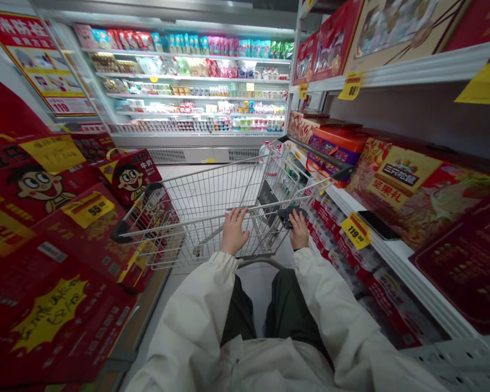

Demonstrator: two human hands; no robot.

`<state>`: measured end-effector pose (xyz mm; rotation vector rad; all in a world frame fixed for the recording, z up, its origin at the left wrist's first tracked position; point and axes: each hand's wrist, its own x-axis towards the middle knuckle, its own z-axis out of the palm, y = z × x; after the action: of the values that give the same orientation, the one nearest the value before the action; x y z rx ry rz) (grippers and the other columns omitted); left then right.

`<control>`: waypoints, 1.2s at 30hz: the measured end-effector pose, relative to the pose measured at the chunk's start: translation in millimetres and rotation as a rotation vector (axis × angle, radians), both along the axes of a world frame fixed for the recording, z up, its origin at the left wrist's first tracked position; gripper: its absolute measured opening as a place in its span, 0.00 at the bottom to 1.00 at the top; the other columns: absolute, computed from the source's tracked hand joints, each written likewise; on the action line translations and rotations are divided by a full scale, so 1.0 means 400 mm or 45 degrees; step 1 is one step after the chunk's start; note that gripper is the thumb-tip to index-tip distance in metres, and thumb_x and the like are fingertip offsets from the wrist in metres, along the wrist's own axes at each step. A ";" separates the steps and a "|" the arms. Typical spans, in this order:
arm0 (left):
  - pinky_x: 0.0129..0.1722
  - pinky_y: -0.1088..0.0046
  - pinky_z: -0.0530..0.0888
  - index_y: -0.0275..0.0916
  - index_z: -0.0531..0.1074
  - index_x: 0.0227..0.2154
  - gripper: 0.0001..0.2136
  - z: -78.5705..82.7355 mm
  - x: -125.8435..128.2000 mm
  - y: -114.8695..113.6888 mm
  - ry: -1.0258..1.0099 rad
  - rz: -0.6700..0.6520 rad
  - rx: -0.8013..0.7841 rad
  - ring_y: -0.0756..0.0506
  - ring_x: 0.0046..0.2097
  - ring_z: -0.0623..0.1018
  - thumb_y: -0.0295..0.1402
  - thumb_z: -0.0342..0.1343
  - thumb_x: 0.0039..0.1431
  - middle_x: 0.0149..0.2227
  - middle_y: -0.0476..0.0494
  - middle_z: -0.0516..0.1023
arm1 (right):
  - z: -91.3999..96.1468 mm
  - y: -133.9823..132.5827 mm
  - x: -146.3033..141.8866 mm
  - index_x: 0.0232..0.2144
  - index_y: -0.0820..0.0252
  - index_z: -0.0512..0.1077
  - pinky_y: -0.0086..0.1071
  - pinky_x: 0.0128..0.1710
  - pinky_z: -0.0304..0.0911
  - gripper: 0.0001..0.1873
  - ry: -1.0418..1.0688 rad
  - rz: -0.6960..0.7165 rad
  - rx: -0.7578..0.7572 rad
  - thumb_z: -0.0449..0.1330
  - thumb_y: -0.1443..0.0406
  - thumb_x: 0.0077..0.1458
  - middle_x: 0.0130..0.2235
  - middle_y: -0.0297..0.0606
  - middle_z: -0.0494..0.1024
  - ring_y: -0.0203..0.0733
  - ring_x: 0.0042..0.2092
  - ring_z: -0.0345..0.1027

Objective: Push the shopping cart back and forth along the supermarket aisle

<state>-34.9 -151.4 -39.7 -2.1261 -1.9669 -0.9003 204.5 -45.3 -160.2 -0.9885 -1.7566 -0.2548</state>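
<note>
supermarket aisle, viewed from above the hands. a refrigerated display case (183, 81) stocked with packaged goods fills the upper middle of the frame. stacked red milk cartons (36, 218) line the left side. a white shelf edge (408, 272) runs down the right side, bearing a yellow price tag (355, 230) and a black phone (378, 225). centre: a wire shopping cart (212, 185) points away from the person, its long axis running up the frame toward the display case. the cart handle (188, 224) crosses directly in front of the person, rising slightly toward the right of the frame. the hands are apart, both on this handle and about equally near the cart. the left hand (233, 231) lies over the handle left of centre, with the fingers spread. the right hand (299, 230) closes over the handle toward the right and is the nearer to a dark cloth (289, 215) bunched there, touching it. white sleeves (188, 310) enter from the bottom of the frame, with dark trousers (239, 307) between them.
</note>
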 end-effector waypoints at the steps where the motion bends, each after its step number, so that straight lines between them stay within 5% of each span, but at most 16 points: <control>1: 0.69 0.52 0.49 0.42 0.57 0.63 0.35 0.001 0.002 -0.001 0.003 0.001 -0.005 0.38 0.68 0.56 0.26 0.52 0.48 0.63 0.44 0.63 | -0.016 -0.005 -0.009 0.57 0.61 0.69 0.53 0.64 0.54 0.34 -0.002 0.016 -0.021 0.43 0.78 0.51 0.61 0.46 0.69 0.44 0.69 0.46; 9: 0.69 0.55 0.49 0.40 0.53 0.65 0.36 0.005 -0.041 -0.012 0.081 -0.076 -0.078 0.40 0.70 0.53 0.26 0.51 0.51 0.68 0.45 0.57 | -0.138 -0.055 -0.030 0.52 0.59 0.73 0.44 0.62 0.61 0.37 -0.281 0.168 -0.249 0.44 0.81 0.43 0.57 0.40 0.74 0.40 0.65 0.58; 14: 0.68 0.45 0.46 0.45 0.54 0.65 0.36 -0.004 -0.114 -0.044 0.140 0.160 -0.087 0.35 0.70 0.49 0.28 0.53 0.52 0.69 0.44 0.54 | -0.047 -0.087 -0.024 0.59 0.60 0.67 0.41 0.64 0.58 0.37 -0.291 0.165 -0.109 0.44 0.80 0.48 0.61 0.37 0.69 0.41 0.67 0.52; 20: 0.67 0.42 0.44 0.47 0.55 0.65 0.37 -0.015 -0.125 -0.054 0.135 0.165 -0.080 0.33 0.70 0.50 0.29 0.55 0.49 0.68 0.45 0.56 | 0.065 -0.088 -0.086 0.61 0.58 0.65 0.45 0.66 0.54 0.36 -0.282 0.158 0.078 0.42 0.79 0.54 0.62 0.37 0.67 0.42 0.69 0.48; 30: 0.66 0.37 0.43 0.44 0.61 0.61 0.35 0.005 -0.122 -0.033 -0.091 0.073 -0.100 0.32 0.69 0.52 0.24 0.52 0.46 0.63 0.43 0.64 | -0.053 -0.065 -0.146 0.57 0.58 0.70 0.43 0.64 0.58 0.34 -0.466 0.205 -0.037 0.44 0.81 0.52 0.60 0.36 0.70 0.42 0.66 0.56; 36: 0.66 0.36 0.41 0.44 0.61 0.61 0.35 0.007 -0.117 -0.018 -0.137 0.039 -0.124 0.32 0.70 0.50 0.24 0.53 0.45 0.64 0.42 0.64 | 0.002 -0.073 -0.145 0.59 0.58 0.68 0.43 0.64 0.59 0.36 -0.468 0.193 -0.016 0.45 0.81 0.50 0.61 0.37 0.68 0.44 0.66 0.55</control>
<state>-81.6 -158.7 -37.0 -2.1333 -2.1310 -0.9519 146.4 -74.6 -159.2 -0.8490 -2.1585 -0.3454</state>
